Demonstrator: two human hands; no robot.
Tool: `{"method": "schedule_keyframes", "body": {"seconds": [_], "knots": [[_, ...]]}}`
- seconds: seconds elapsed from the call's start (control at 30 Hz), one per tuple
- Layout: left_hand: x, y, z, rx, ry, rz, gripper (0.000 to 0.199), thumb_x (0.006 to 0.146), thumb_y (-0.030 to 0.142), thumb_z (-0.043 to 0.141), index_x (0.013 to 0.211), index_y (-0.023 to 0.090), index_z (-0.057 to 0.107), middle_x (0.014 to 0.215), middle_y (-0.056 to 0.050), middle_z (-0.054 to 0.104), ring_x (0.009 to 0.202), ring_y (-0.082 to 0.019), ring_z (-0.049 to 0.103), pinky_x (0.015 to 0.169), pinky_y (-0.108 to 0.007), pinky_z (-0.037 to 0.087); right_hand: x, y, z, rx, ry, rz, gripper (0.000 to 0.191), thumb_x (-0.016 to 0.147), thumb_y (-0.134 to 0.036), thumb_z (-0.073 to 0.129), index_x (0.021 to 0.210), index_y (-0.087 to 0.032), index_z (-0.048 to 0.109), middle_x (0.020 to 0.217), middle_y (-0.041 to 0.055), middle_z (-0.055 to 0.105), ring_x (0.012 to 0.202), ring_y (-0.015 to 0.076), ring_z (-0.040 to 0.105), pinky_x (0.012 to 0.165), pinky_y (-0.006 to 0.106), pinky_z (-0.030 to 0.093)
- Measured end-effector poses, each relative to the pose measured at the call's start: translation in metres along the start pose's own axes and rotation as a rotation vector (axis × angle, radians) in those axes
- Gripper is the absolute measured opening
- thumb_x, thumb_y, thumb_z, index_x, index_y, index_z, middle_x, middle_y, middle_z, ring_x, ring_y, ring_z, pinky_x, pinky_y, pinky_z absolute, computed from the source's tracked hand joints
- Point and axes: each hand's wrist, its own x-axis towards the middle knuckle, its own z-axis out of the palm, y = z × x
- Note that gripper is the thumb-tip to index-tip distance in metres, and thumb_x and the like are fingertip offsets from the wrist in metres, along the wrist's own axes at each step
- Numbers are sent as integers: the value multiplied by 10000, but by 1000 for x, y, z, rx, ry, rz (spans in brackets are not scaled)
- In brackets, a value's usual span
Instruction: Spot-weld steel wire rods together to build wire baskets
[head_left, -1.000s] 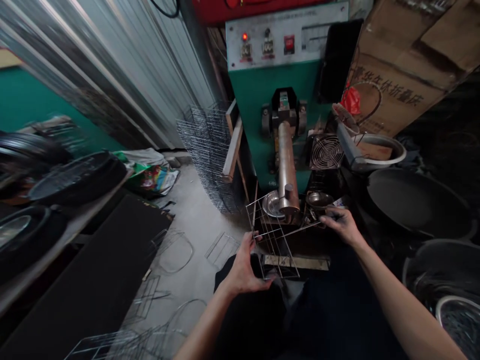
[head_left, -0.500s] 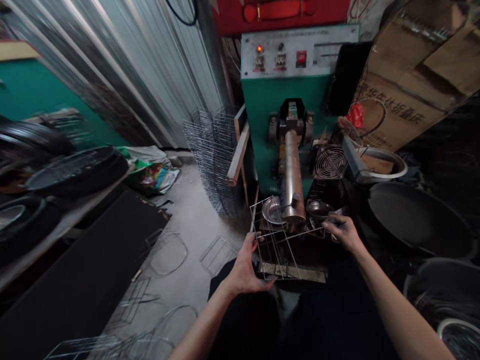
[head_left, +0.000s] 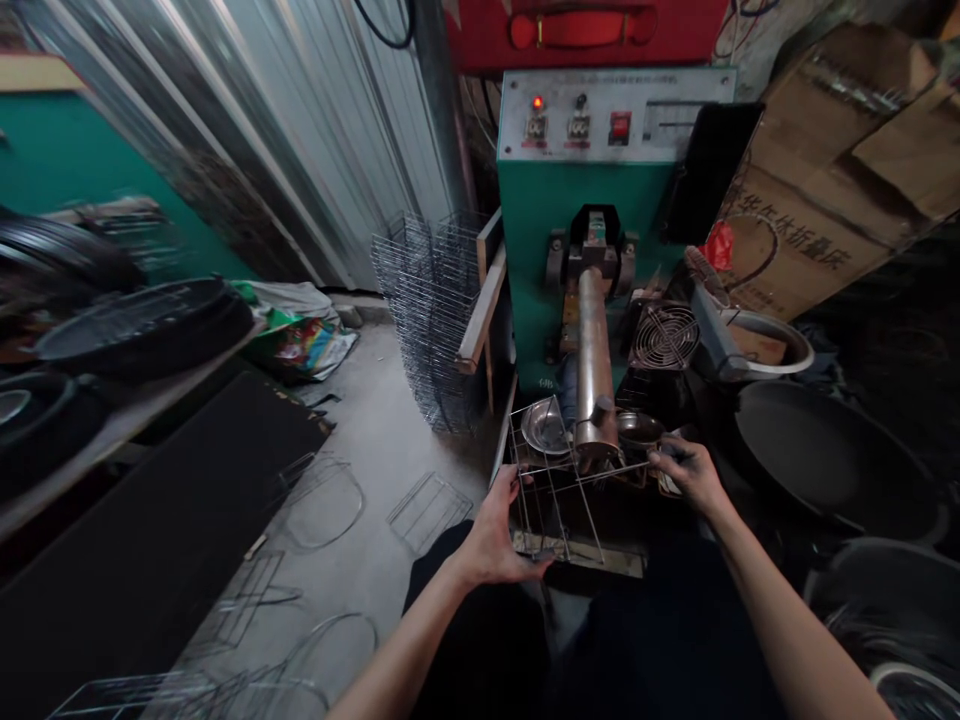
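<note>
My left hand (head_left: 499, 540) grips a small wire rack (head_left: 555, 500) of thin crossed rods, thumb below and fingers at its left side. A thin metal wire (head_left: 611, 472) runs from the rack toward the right, and its end is pinched in my right hand (head_left: 690, 474). Whether that wire is joined to the rack, I cannot tell. Just beyond it, the round metal arm (head_left: 595, 370) of a green machine (head_left: 525, 230) points toward me. A shallow metal bowl (head_left: 546, 428) lies left of the arm's tip, and a second bowl (head_left: 639, 430) lies right of it.
Left of the machine stands a tall stack of wire grids (head_left: 431, 330) beside a wooden bar (head_left: 480, 315). Loose wire frames (head_left: 429, 508) lie on the floor. At right are a large dark pan (head_left: 832, 465), a round fan guard (head_left: 666, 335) and a cardboard box (head_left: 795, 220).
Both hands keep their hold on the rack and wire, with hardly any movement. The view has shifted slightly, so the machine appears a little farther right.
</note>
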Motion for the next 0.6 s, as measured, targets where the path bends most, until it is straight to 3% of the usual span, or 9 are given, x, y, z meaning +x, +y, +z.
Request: {"method": "schedule_keyframes", "body": {"seconds": [0.33,0.6], "knots": [[10,-1,1,-39,0,26,1119,510,321,902,1480,207,357,1379,-148,486,1266,-383,583,1143,-584,485,4,5,-5,-1,16,25,576,746,-686,717,545,-200,481,602,-21,390,618,141,372,583,284,299],[12,-5,2,-46,-25,10,1147,526,320,908,1497,191,311,1394,-150,443,1295,-364,539,1178,-613,443,7,-1,-7,-8,33,10,560,724,-671,742,540,-188,527,597,-10,426,609,145,397,578,279,328]]}}
